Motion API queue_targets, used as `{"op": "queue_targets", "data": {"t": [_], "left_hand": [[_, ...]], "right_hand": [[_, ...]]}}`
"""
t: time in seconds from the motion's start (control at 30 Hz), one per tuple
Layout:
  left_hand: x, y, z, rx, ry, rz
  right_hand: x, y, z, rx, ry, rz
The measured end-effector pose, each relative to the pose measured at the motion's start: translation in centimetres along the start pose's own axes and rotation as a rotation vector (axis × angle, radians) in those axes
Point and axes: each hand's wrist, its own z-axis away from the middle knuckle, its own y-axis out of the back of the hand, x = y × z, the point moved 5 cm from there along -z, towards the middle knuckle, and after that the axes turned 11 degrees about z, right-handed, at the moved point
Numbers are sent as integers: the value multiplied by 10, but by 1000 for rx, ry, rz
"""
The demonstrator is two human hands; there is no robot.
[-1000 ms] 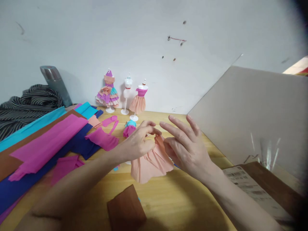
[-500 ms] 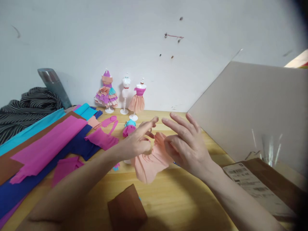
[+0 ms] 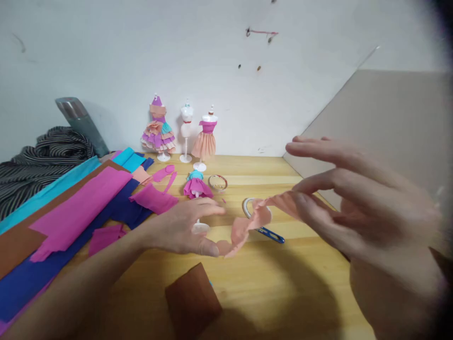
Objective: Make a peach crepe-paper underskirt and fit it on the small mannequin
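Observation:
A peach crepe strip (image 3: 262, 215), gathered and twisted, stretches above the wooden table. Its right end is pinched between the thumb and a finger of my right hand (image 3: 354, 198), other fingers extended. My left hand (image 3: 184, 226) is at the strip's left end, thumb and fingers apart; whether it touches the strip is unclear. Behind my left hand stands a small form in a turquoise top and magenta skirt (image 3: 197, 188). Below the strip lies a blue-handled tool (image 3: 272, 234), beside a white ring (image 3: 247, 208) partly covered by the strip.
Three dress forms stand by the wall: one ruffled (image 3: 159, 134), one bare (image 3: 186, 127), one peach-skirted (image 3: 205, 144). A tape roll (image 3: 218, 183) sits in front. Magenta (image 3: 81, 208), blue and brown sheets lie left, near striped cloth (image 3: 53, 148) and a bottle (image 3: 83, 125). Brown paper (image 3: 193, 300) lies nearest.
My right hand has moved right and closer to the camera, drawing the peach piece out from a bunched fan into a long twisted strip. The left hand has turned and opened out.

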Motion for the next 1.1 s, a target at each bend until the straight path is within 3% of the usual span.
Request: {"op": "queue_targets", "data": {"t": [0.1,0.23,0.37,0.5,0.6,0.77,0.87,0.97,1.1], "left_hand": [[-2,-16,10,169,151,-59],[-7,-41,18,282,284,-24],[-12,-46,30,318,420,176],[-2,-30,48,293,524,427],[6,-8,56,273,590,461],[-10,18,53,256,690,488],[-30,29,48,301,750,480],[-46,43,43,390,727,435],[-59,58,41,422,653,405]], "right_hand": [[2,5,-7,-35,-36,7],[5,4,-13,-70,-103,-49],[13,-3,-2,-132,-247,-239],[25,-19,18,-286,-466,-469],[33,-43,32,-423,-708,-759],[20,-116,61,-586,-1146,-1379],[9,-161,84,-593,-1400,-1553],[4,-187,96,-519,-1475,-1633],[7,-197,98,-487,-1449,-1650]]}}
